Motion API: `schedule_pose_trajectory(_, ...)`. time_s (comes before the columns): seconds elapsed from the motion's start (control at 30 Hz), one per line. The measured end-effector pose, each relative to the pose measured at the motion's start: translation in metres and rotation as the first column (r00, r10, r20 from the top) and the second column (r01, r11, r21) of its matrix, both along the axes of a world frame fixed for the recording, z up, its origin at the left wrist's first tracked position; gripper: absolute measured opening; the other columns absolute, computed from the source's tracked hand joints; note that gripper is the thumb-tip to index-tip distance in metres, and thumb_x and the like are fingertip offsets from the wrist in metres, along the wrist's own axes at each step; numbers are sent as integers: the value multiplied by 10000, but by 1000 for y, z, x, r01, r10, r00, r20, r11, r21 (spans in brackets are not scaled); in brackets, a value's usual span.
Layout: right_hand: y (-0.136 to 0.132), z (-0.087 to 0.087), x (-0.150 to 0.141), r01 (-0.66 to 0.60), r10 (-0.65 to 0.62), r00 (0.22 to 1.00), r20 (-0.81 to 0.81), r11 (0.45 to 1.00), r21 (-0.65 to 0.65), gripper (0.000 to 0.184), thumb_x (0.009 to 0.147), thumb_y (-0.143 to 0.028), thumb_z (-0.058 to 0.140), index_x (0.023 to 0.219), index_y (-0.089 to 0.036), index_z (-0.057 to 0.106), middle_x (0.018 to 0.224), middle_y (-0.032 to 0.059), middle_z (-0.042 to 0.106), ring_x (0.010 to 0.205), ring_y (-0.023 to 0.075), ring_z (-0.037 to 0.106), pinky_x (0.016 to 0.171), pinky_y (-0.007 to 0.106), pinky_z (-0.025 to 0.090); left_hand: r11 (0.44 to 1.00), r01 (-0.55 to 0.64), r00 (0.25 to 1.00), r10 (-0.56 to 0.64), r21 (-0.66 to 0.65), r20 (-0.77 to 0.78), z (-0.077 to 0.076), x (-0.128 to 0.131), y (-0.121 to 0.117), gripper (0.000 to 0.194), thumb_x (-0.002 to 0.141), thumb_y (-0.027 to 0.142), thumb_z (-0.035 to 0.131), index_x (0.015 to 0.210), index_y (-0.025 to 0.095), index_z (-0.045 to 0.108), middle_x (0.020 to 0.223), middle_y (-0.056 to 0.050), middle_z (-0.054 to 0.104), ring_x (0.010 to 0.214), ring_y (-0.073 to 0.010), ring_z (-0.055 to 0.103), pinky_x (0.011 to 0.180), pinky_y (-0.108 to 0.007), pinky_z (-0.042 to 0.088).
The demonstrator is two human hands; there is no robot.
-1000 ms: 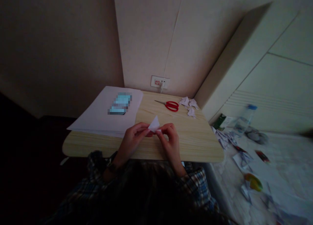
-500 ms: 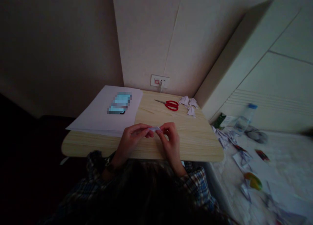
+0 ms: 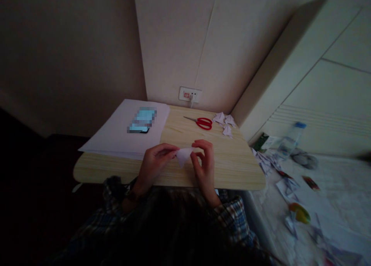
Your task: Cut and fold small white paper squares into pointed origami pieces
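Between my hands, above the front of the table, is a small white folded paper (image 3: 184,156) with a point hanging downward. My left hand (image 3: 155,161) pinches its left corner between thumb and fingers. At its right corner, my right hand (image 3: 203,161) has thumb and index finger curled around the edge, with the other fingers bent behind. Red-handled scissors (image 3: 204,123) lie beyond my hands, blades pointing left. Several folded paper pieces (image 3: 227,131) sit to the right of the scissors.
Large white sheets (image 3: 116,136) cover the left of the wooden table (image 3: 237,165), with a phone (image 3: 143,120) on top. A wall socket (image 3: 189,95) holds a plug. On the bed at right are a plastic bottle (image 3: 291,140), more folded papers (image 3: 263,161) and a yellow-green object (image 3: 300,213).
The folded paper has turned so that a broad triangular face now hangs down between my hands. My right fingers have spread slightly and moved a little to the right.
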State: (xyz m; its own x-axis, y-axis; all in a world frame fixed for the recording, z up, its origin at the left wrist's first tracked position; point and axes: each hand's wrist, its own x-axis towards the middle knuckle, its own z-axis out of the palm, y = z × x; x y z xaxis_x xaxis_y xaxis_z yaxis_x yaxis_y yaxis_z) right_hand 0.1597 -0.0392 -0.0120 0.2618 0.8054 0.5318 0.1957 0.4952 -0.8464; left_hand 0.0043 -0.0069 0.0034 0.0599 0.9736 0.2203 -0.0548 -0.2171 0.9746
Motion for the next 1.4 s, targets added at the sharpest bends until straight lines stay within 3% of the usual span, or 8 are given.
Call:
schedule_pose_trajectory(0.17,1,-1,0,-36,33,997,-64,998,-55,239,953,-269,547,1190,-265,569,1200,78,618,980,197,609,739,317,545,996,-79,995,81,39,-53,0,0,-2,127,704,293,772,775,187,783,837,-52,813,808,-228,744,718,-302,574)
schedule_pose_trajectory(0.33,4,-2,2,-81,75,994,-74,992,-94,130,851,-215,683,966,-254,640,927,6,639,729,155,574,615,270,494,993,-92,992,98,71,-85,2,0,-2,65,713,260,741,734,205,769,791,-32,806,780,-222,732,667,-289,555)
schedule_pose_trajectory(0.43,4,-2,2,-96,89,993,-83,993,-76,56,863,-195,663,875,-243,638,866,-8,606,697,143,555,620,269,478,994,-74,994,80,81,-69,2,0,-2,73,731,254,721,749,194,758,780,-30,797,707,-201,724,652,-286,573)
schedule_pose_trajectory(0.57,2,-3,1,-136,131,987,-97,990,-42,63,879,-190,616,912,-243,622,901,6,608,741,159,601,633,287,504,993,-54,998,58,106,-36,2,1,-5,87,756,258,726,776,180,758,796,-38,789,753,-204,743,756,-305,607)
schedule_pose_trajectory(0.73,-1,0,1,-121,118,987,-106,992,-22,132,985,-265,491,1036,-248,612,1016,45,609,897,194,606,757,339,545,985,-81,996,86,150,-26,3,1,-7,58,789,237,732,792,188,762,862,-42,791,882,-226,746,863,-321,595)
schedule_pose_trajectory(1.0,2,0,3,-127,127,992,-4,990,-64,31,863,-255,705,858,-251,674,1120,58,598,1115,235,567,831,340,529,985,-81,996,85,153,-17,1,2,-7,33,765,217,736,772,186,744,827,-31,752,865,-228,723,857,-327,581)
schedule_pose_trajectory(1.2,5,-4,4,-93,93,996,0,993,-70,85,867,-229,694,797,-241,647,1056,48,625,1027,214,590,788,322,510,995,-78,996,75,56,53,2,2,-4,271,676,239,797,913,191,673,981,-41,730,809,-188,724,815,-320,604)
schedule_pose_trajectory(1.4,5,-5,2,-79,77,997,-22,993,-90,76,874,-273,687,830,-237,637,864,8,652,829,181,619,728,308,523,998,-58,992,61,-33,110,3,1,0,448,602,247,841,993,190,628,1036,-55,741,767,-173,734,793,-326,607)
